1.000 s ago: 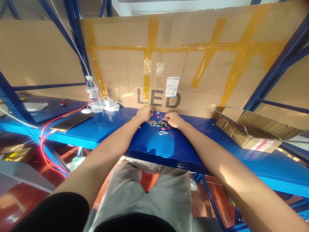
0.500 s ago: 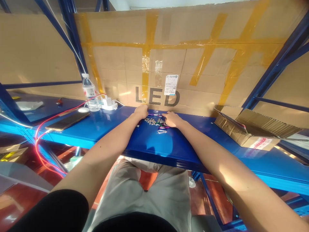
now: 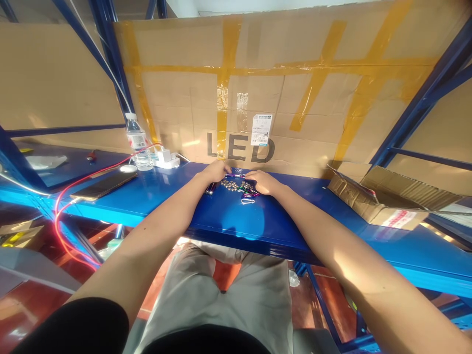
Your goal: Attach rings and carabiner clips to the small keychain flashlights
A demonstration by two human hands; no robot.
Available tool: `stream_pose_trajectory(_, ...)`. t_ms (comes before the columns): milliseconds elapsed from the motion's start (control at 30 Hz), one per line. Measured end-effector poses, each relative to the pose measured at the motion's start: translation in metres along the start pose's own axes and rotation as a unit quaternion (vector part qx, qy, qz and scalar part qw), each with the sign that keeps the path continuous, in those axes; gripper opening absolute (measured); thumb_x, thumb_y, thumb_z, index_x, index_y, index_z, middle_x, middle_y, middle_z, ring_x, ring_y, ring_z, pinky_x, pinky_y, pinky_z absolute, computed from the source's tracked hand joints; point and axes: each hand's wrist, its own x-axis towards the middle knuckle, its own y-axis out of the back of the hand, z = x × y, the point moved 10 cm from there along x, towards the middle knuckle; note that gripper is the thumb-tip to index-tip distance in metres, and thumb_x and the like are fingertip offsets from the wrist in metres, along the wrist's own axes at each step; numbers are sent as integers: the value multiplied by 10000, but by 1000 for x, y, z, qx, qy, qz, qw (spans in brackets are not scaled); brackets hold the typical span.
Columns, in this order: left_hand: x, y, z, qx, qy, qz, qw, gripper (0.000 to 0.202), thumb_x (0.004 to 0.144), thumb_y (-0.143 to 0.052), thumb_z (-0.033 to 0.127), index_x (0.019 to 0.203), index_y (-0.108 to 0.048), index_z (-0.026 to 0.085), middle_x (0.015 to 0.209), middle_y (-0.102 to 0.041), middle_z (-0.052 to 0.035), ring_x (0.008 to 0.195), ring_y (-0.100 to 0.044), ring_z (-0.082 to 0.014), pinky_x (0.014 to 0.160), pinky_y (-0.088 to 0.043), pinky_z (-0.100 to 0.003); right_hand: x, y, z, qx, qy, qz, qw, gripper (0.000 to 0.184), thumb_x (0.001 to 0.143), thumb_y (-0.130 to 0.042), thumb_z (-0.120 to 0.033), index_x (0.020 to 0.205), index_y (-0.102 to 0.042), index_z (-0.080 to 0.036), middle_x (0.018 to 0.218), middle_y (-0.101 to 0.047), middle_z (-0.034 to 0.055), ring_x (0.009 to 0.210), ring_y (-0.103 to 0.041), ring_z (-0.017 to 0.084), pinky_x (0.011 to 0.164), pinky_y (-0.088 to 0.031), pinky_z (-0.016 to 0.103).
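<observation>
Over the far part of the blue shelf, a thin purple metallic piece [image 3: 236,175] spans the gap between my hands. My left hand [image 3: 217,172] is closed at its left end, and the fingers of my right hand [image 3: 263,182] pinch its right end. Just below it lies a cluster of small shiny metal beads or rings [image 3: 230,185]. Several coloured metallic pieces [image 3: 246,189], green and purple, lie beside my right fingertips. A carabiner-shaped silvery clip [image 3: 248,201] rests nearer to me. Some dark slim items [image 3: 210,189] sit under my left wrist, partly covered.
A large taped cardboard sheet [image 3: 191,108] stands behind the blue shelf [image 3: 228,221]. On the left are a water bottle [image 3: 139,142], a white charger [image 3: 164,158], a phone [image 3: 104,186] and a red cable [image 3: 88,175]. An open cardboard box [image 3: 368,209] stands right.
My left hand has shifted slightly right along the purple piece, uncovering more of the dark items by its wrist. My right hand has moved a little, its fingers closer to the piece.
</observation>
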Motion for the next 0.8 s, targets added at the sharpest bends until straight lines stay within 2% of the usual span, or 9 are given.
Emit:
stream_pose_trajectory(100, -1, 0, 6, -4, -19, 0, 1000, 515, 805, -470, -19, 1148, -796, 184, 1277, -747, -30, 1224, -660, -185, 1151, -460, -290, -1, 2, -2, 8, -4, 0, 1000, 715, 716, -478, 87, 1320, -723, -208, 1476, -625, 41, 1396, -540, 241, 1179, -402, 354)
stream_pose_trajectory(233, -2, -9, 12, -6, -26, -36, 999, 510, 824, -472, 4, 1178, -788, 191, 1289, -743, -33, 1216, -668, -198, 1132, -474, -294, -2, 3, -1, 11, -11, -4, 1000, 677, 722, -489, 90, 1278, -747, -196, 1451, -645, 53, 1381, -560, 255, 1177, -403, 353)
stream_pose_trajectory(400, -4, -14, 12, 3, -5, -48, 999, 453, 866, -499, 62, 1198, -782, 185, 1312, -730, -58, 1223, -670, -219, 1137, -466, -303, -2, 2, 1, 5, -21, -8, 1000, 678, 721, -489, 78, 1297, -738, -180, 1469, -628, 66, 1397, -546, 281, 1181, -408, 379)
stream_pose_trajectory(800, 0, -20, 13, 25, -4, -69, 997, 493, 839, -497, 44, 1231, -764, 179, 1346, -712, -52, 1256, -648, -213, 1155, -427, -274, 2, -1, 5, 11, -38, -6, 999, 650, 764, -512, 64, 1325, -708, -198, 1497, -603, 70, 1406, -533, 266, 1182, -405, 370)
